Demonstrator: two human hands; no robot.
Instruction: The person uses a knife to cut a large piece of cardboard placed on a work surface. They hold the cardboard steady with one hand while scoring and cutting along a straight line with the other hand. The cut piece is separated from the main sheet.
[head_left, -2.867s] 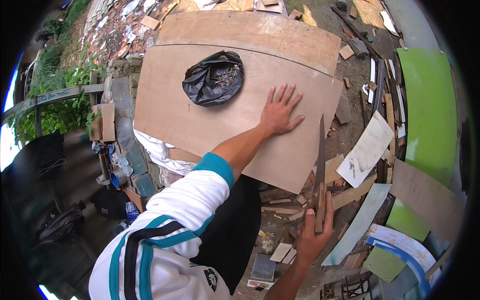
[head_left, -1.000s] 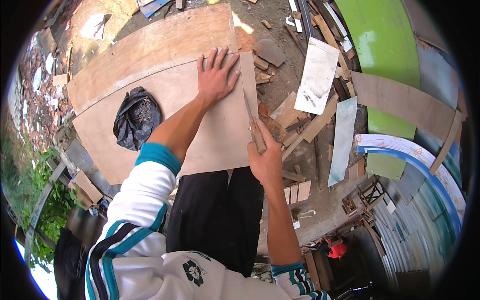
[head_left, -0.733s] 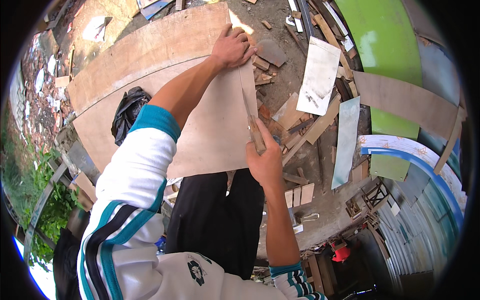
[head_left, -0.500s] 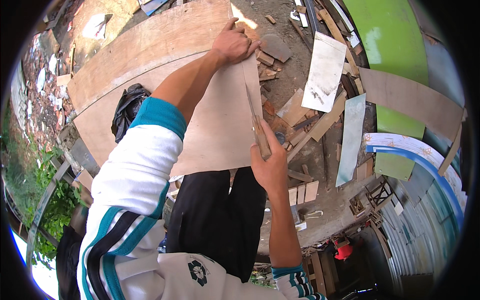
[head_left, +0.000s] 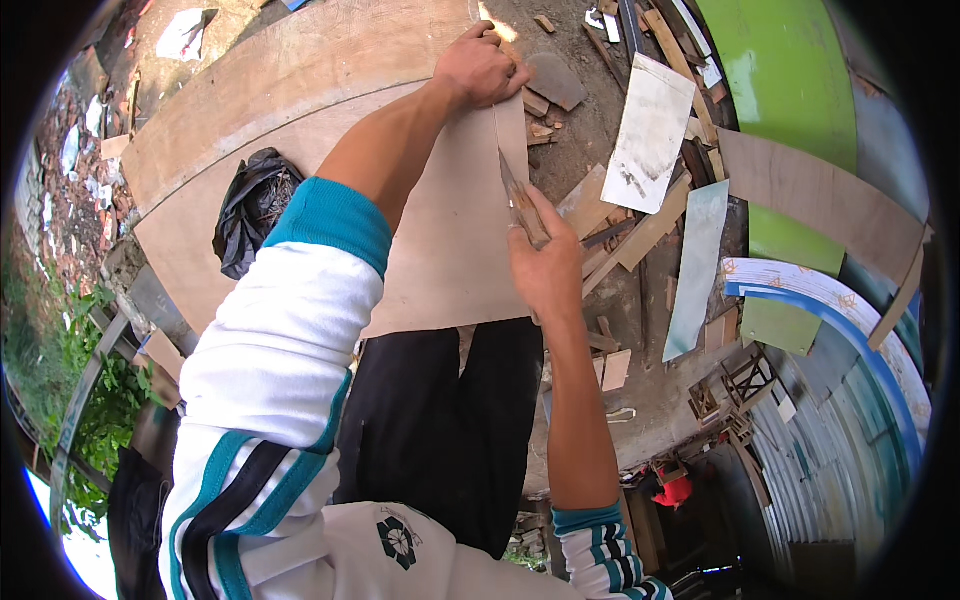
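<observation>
A large light-brown plywood sheet (head_left: 450,220) lies before me, its near edge close to my black trousers. My right hand (head_left: 548,262) is closed round the wooden handle of a handsaw (head_left: 524,210). The narrow blade points away from me and sits in a cut line near the sheet's right edge. Farther off, my left hand (head_left: 480,68) presses on the sheet beside that line, thumb spread to the right and fingers partly bent. Whatever supports the sheet from below is hidden.
A crumpled black plastic bag (head_left: 255,208) lies on the plywood's left side. Wood offcuts, a white board (head_left: 648,132) and a pale strip (head_left: 697,270) litter the ground at right. Beyond them stand a green panel (head_left: 795,110) and corrugated sheeting (head_left: 815,430). Plants (head_left: 95,385) grow at left.
My right hand and the handsaw have pushed slightly forward along the cut, so less blade shows. The view has shifted a little; my left hand stays pressed on the plywood.
</observation>
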